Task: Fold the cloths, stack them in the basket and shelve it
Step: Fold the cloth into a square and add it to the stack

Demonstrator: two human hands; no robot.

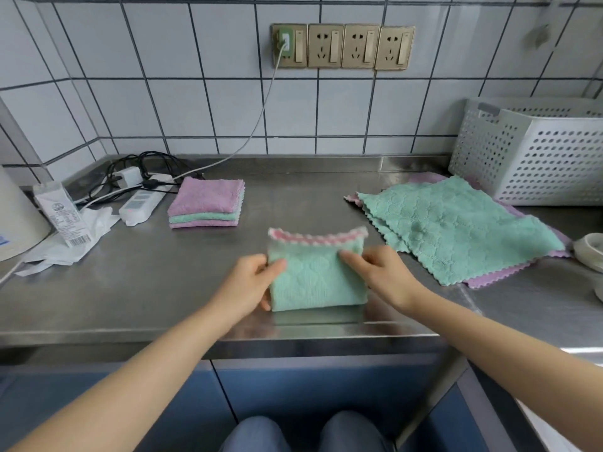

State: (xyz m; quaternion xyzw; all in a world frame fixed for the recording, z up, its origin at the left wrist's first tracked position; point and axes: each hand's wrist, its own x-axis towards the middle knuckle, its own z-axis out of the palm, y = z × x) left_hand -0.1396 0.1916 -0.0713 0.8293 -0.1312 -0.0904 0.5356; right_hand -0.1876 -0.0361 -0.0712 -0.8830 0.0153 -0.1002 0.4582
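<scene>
On the steel surface (293, 197), the left hand (251, 282) and right hand (381, 275) pinch a folded green cloth (316, 278) at its sides. A folded stack (206, 203) lies left, unfolded cloths (456, 230) right, beside a white perforated basket (535, 154).

head view | from above the counter (195, 295) front edge | faces forward and down toward the tiled wall (202, 102) | close

Steel bench (137, 288) below a white tiled wall (202, 106) with four brass sockets (342, 46), a white cable (261, 115) plugged into the leftmost. At far left: white power strip (140, 203), tangled black cords (146, 163), small carton (62, 213), crumpled plastic wrap (62, 252). At right edge, possibly a bowl (589, 251).
</scene>
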